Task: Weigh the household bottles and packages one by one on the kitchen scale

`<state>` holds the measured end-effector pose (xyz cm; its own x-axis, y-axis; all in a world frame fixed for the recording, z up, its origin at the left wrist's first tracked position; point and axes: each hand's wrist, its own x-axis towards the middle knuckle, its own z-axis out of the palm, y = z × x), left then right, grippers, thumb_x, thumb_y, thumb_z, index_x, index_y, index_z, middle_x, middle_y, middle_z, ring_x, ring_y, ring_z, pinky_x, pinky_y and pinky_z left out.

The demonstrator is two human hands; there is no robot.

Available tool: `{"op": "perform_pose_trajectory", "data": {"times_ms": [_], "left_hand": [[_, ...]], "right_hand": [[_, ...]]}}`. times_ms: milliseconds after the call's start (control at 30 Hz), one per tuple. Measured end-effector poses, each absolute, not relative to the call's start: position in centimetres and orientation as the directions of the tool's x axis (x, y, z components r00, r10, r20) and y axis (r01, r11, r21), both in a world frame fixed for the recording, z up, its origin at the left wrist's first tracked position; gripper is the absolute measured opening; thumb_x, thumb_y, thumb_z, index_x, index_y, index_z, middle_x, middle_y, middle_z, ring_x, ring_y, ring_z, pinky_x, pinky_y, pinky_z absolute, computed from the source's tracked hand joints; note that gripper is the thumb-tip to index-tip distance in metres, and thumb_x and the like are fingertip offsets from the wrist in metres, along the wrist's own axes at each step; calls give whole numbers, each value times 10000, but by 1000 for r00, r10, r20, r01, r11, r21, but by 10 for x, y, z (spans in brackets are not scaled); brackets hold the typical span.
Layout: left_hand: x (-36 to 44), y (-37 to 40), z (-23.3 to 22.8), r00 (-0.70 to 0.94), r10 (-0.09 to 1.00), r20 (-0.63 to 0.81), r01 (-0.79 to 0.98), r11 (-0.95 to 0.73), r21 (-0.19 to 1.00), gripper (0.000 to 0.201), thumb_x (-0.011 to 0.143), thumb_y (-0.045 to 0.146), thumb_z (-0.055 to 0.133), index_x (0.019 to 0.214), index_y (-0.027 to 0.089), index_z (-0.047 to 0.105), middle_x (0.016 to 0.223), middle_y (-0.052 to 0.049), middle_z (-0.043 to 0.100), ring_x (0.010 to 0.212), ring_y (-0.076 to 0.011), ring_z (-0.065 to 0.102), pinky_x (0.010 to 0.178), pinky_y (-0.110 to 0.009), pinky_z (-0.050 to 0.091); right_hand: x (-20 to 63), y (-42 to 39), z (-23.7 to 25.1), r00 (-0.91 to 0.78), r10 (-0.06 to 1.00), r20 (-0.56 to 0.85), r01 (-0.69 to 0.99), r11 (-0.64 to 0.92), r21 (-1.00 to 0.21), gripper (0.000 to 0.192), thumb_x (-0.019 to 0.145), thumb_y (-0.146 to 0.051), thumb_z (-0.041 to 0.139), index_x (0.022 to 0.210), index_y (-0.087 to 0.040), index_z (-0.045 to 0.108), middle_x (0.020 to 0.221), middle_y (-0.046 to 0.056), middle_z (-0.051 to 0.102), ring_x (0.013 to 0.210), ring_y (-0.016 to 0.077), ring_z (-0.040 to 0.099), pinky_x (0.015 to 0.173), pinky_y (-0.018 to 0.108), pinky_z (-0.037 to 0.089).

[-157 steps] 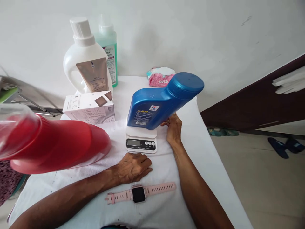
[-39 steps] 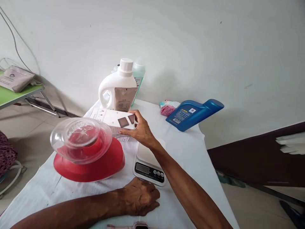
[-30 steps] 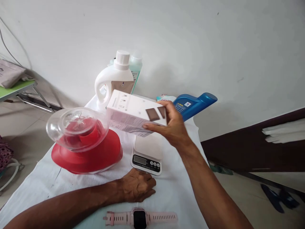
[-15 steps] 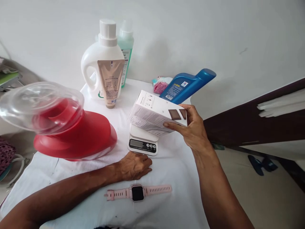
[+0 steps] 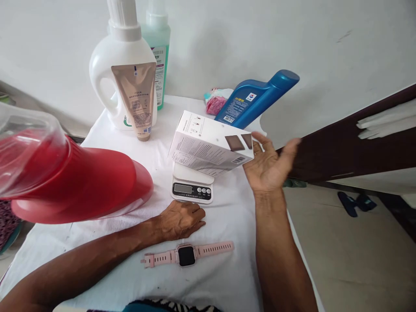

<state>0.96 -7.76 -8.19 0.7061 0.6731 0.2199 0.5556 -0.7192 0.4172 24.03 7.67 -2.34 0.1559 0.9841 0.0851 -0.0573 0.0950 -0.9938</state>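
A white printed box (image 5: 208, 143) sits on a small white digital kitchen scale (image 5: 192, 191), reaching past its platform. My right hand (image 5: 268, 167) is at the box's right end, palm turned up, thumb spread away from the fingers and no grip on the box. Some of its fingertips are close to the box edge; whether they touch it I cannot tell. My left hand (image 5: 183, 219) rests on the cloth just in front of the scale, knuckles up and fingers curled in, with nothing seen in it. A pink-strapped smartwatch (image 5: 186, 255) lies flat nearer me.
On the left stands a red bottle (image 5: 97, 177) with a clear lid. Behind are a white jug (image 5: 125, 52), a brown tube (image 5: 138, 97) and a green bottle (image 5: 162, 56). A blue bottle (image 5: 250, 99) leans behind the box, beside a pink packet (image 5: 215, 104). White cloth (image 5: 234, 216) covers the table.
My right hand has let go of the box and opened, thumb swinging outward. The box stays on the scale. My left hand keeps its place by the scale; the view has shifted slightly.
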Motion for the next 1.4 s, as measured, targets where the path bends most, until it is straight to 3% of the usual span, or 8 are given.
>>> {"op": "perform_pose_trajectory", "data": {"times_ms": [67, 167, 467, 667, 1400], "left_hand": [[10, -78, -82, 701, 678, 220, 560, -714, 420, 222, 1091, 302, 522, 934, 169, 604, 841, -40, 664, 714, -168, 625, 594, -314, 418], [10, -79, -84, 696, 681, 227, 562, -714, 417, 223, 1093, 308, 517, 941, 171, 605, 844, -42, 662, 728, -173, 628, 607, -315, 430], [10, -78, -84, 700, 675, 233, 568, -724, 391, 246, 1097, 313, 506, 933, 170, 620, 823, -31, 663, 697, -164, 607, 588, -312, 392], [11, -78, -88, 679, 671, 297, 552, -734, 396, 246, 1087, 298, 520, 896, 171, 607, 815, -21, 665, 675, -157, 603, 562, -318, 377], [10, -78, -84, 688, 676, 265, 560, -726, 399, 225, 1080, 296, 533, 905, 180, 611, 828, -22, 688, 679, -151, 624, 550, -313, 402]], "right_hand": [[239, 79, -51, 310, 950, 42, -97, 75, -992, 734, 729, -969, 591, 936, -269, 673, 951, 73, 698, 946, 291, 711, 727, 414, 579], [232, 77, -83, 393, 918, 58, -95, 104, -990, 572, 757, -808, 719, 833, -250, 622, 785, 1, 623, 763, 200, 649, 660, 319, 535], [232, 67, -90, 272, 949, 157, 181, 110, -977, 277, 863, -422, 618, 686, -235, 515, 677, -43, 562, 658, 141, 502, 609, 270, 433], [232, 67, -91, 248, 953, 174, 209, 123, -970, 292, 856, -397, 601, 671, -248, 431, 645, -59, 480, 655, 141, 440, 637, 284, 402], [236, 72, -98, 242, 954, 176, 258, 111, -960, 267, 885, -393, 591, 697, -233, 490, 663, -59, 498, 660, 132, 470, 634, 264, 419]]}}
